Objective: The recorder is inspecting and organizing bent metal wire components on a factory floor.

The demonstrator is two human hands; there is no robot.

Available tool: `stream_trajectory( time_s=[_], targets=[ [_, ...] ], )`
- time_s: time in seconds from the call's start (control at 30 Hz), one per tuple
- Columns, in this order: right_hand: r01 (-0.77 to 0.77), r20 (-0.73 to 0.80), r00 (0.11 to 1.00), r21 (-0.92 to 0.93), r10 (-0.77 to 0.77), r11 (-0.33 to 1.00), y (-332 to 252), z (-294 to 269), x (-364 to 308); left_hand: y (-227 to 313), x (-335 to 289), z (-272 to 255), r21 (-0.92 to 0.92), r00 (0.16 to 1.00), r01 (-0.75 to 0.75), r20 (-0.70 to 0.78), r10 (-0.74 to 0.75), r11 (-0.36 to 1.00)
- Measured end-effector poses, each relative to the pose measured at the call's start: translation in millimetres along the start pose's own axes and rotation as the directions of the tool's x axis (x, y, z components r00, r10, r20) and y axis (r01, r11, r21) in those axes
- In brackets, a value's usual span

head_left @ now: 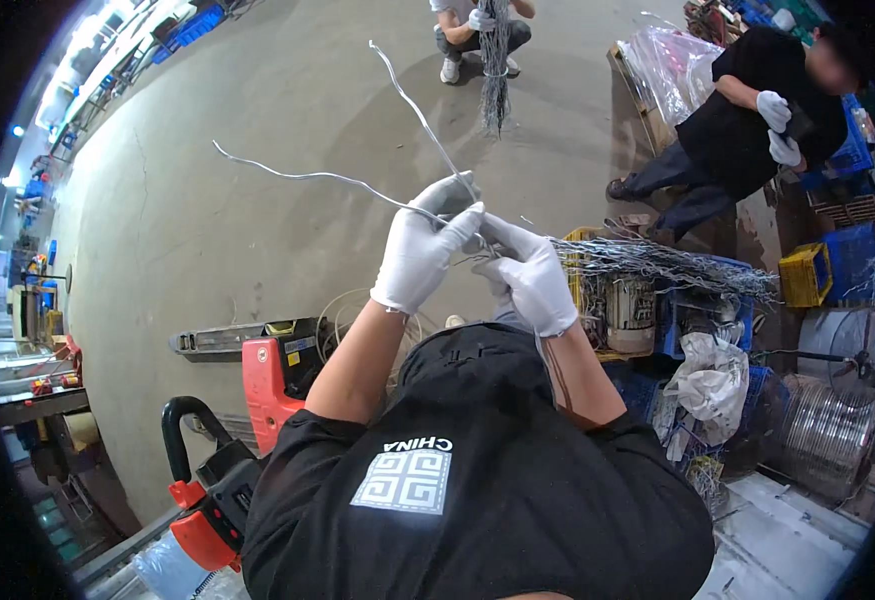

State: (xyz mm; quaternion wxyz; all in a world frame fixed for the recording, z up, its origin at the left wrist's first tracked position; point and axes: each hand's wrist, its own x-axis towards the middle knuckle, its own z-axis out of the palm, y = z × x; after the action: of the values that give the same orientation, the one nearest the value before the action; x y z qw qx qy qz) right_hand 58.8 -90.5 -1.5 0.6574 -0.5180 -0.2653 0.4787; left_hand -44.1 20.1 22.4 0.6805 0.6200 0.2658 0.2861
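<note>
In front of my body both hands, in white gloves, come together on a length of silvery wire [412,105]. My left hand [419,248] is closed with thumb and fingers pinching it, and two long, slightly wavy ends fan out beyond the fingers. Close beside it, my right hand [529,275] is closed on the lower part of the wire. The fingers partly hide the spot where the strands meet, so I cannot tell how they are twisted there. A bundle of similar twisted wires [667,268] lies just right of my right hand.
Under the bundle stand a yellow crate [587,285], a pale bucket [629,315] and a blue crate [707,318]. Wire spools [825,430] are far right. A red pallet truck [269,385] stands left. One person [747,110] stands ahead right; another crouches holding a wire bundle [495,65].
</note>
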Motion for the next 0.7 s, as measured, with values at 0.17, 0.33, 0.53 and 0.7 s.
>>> stream_trajectory(
  time_s=[0.17,0.33,0.53,0.7],
  targets=[
    [-0.098,0.007,0.995,0.176,0.098,0.979,5.5,6.4,4.6,-11.5,10.1,-17.4,-0.043,0.996,0.014,0.093,-0.010,0.999],
    [-0.168,0.062,0.986,0.383,0.156,0.908,5.9,10.7,1.9,-25.2,19.8,-28.0,-0.149,0.979,-0.008,0.202,0.038,0.989],
    [-0.210,0.003,0.976,0.271,0.217,0.939,9.2,10.9,15.0,-40.2,20.6,-41.7,-0.202,0.964,-0.010,0.260,0.063,0.979],
    [-0.172,0.001,0.984,0.226,0.177,0.959,3.2,7.5,33.6,-42.1,20.6,-33.2,-0.170,0.961,-0.094,0.242,0.134,0.981]
  ],
)
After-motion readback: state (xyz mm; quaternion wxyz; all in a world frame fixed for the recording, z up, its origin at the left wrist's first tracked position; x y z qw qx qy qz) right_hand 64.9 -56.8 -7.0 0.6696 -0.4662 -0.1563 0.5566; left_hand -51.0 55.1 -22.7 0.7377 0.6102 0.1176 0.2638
